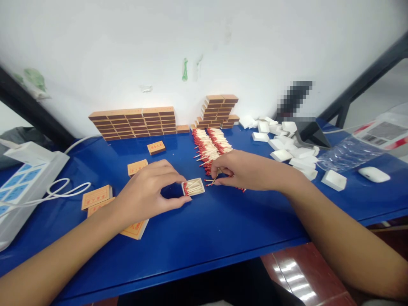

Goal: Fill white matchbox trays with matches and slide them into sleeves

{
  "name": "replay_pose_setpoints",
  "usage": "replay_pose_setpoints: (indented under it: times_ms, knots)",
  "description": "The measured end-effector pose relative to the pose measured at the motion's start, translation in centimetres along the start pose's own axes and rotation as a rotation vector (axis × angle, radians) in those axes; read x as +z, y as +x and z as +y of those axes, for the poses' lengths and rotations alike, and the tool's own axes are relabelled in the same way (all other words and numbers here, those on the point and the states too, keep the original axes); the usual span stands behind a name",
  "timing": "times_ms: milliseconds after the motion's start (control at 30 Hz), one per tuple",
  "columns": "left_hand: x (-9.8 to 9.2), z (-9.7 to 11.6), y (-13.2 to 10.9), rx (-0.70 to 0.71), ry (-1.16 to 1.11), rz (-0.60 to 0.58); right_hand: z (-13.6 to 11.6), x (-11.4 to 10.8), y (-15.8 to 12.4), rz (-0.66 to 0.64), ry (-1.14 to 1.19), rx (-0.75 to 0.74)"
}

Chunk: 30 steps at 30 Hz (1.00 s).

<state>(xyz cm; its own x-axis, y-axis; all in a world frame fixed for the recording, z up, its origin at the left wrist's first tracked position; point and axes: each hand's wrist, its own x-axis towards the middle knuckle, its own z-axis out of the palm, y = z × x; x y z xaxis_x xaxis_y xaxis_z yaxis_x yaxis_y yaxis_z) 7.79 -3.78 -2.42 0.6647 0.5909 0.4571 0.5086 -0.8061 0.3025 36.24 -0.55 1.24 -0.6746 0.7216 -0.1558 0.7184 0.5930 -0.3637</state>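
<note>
My left hand (156, 185) grips a small white matchbox tray (201, 180) between thumb and fingers, on the blue table. Red-tipped matches (193, 187) lie side by side in this tray, their heads toward my left hand. Just right of the tray, my right hand (234, 170) pinches at matches by the near end of a large match pile (207, 146). A few red heads poke out by its fingertips; how many it holds I cannot tell. The pile runs back toward the wall in two rows.
Stacked matchboxes (135, 123) line the wall, with a second stack (219, 111) behind the pile. Orange sleeves (97, 196) lie around my left forearm. White trays (280, 144) are heaped at right, near a white earbud case (374, 174). A power strip (35, 191) sits at left.
</note>
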Motion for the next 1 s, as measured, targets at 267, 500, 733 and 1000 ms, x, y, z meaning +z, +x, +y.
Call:
replay_pose_setpoints:
  times_ms: [267, 500, 733, 1000]
  knots:
    - [0.0, -0.1, 0.0, 0.008, -0.007, 0.004, -0.6, -0.1, -0.1, -0.018, 0.011, 0.033]
    - [0.1, -0.1, -0.1, 0.002, -0.005, -0.001, -0.9, 0.1, -0.2, -0.015, 0.003, -0.018]
    - [0.1, 0.0, 0.0, 0.001, -0.003, 0.001, -0.8, 0.3, 0.0, -0.035, -0.012, 0.005]
    - [0.1, -0.1, 0.0, 0.013, -0.015, 0.006, -1.3, -0.1, -0.4, -0.009, 0.034, 0.020]
